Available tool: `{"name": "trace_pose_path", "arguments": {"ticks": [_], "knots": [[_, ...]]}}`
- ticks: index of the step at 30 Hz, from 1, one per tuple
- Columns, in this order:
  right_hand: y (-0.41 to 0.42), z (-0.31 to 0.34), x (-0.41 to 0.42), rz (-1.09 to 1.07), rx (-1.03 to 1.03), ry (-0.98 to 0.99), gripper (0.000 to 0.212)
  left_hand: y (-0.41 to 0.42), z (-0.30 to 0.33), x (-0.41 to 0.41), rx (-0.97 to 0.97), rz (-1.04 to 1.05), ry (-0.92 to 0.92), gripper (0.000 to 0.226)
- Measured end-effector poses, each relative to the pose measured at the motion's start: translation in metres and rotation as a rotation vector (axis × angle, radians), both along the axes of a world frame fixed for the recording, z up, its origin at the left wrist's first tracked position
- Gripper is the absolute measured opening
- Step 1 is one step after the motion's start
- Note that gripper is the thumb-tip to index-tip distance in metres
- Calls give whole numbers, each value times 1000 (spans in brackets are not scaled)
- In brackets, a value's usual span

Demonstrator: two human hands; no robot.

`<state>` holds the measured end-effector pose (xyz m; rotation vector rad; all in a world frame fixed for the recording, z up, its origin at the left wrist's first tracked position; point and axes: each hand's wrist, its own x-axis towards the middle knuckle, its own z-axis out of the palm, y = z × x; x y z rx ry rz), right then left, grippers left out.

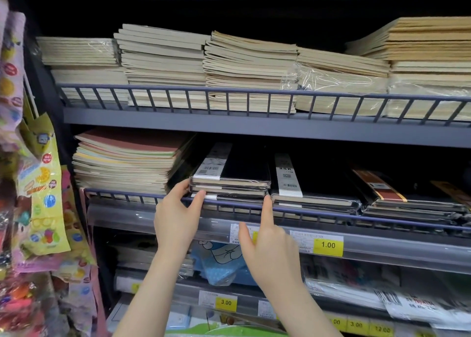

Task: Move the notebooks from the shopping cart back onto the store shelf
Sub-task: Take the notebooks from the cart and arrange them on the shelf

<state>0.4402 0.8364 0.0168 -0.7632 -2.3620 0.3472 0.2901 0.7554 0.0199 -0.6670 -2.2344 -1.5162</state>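
Observation:
A stack of black notebooks [242,173] in clear wrap, with white label bands, lies on the middle shelf [305,210] behind its blue wire rail. My left hand [178,214] touches the stack's near left corner, thumb and forefinger against the edges of the top books. My right hand [267,240] is just below the rail, its forefinger pointing up and touching the stack's near right corner. Neither hand is closed around a notebook. The shopping cart is out of view.
A second black stack [305,183] and brown-banded ones [397,194] lie to the right. Pastel notebooks [127,163] are piled at left. Cream notebooks [229,66] fill the upper shelf. Price tags [328,245] line the shelf edges. Hanging toy packets [40,183] crowd the left side.

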Motion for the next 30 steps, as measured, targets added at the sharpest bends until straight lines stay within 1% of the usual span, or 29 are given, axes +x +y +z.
{"name": "trace_pose_path", "arguments": {"ticks": [4, 7, 9, 13, 16, 18, 22, 25, 27, 30], "knots": [[-2, -3, -3, 13, -111, 15, 78, 0, 1, 1, 34, 8, -5, 39], [0, -6, -1, 40, -159, 53, 80, -2, 4, -1, 69, 34, -27, 36], [2, -6, -3, 60, -186, 60, 83, -2, 3, -5, 74, 9, -32, 37], [13, -3, -11, 114, -277, 118, 81, -3, 6, -6, 96, -55, -36, 42], [14, -3, -11, 165, -332, 163, 77, -10, 5, -3, 84, -122, -41, 53], [13, -4, -8, 180, -345, 187, 77, -13, 4, 0, 84, -118, -15, 56], [11, -4, -4, 178, -297, 166, 80, -14, 4, 5, 75, -52, 32, 51], [8, -1, 2, 172, -282, 153, 83, -14, 6, 7, 113, -47, -6, 53], [5, 2, 6, 142, -196, 157, 82, -13, 10, 7, 139, -34, -29, 50], [8, 5, 6, 112, -57, 219, 74, -10, 15, 6, 66, 50, 28, 50]]}}
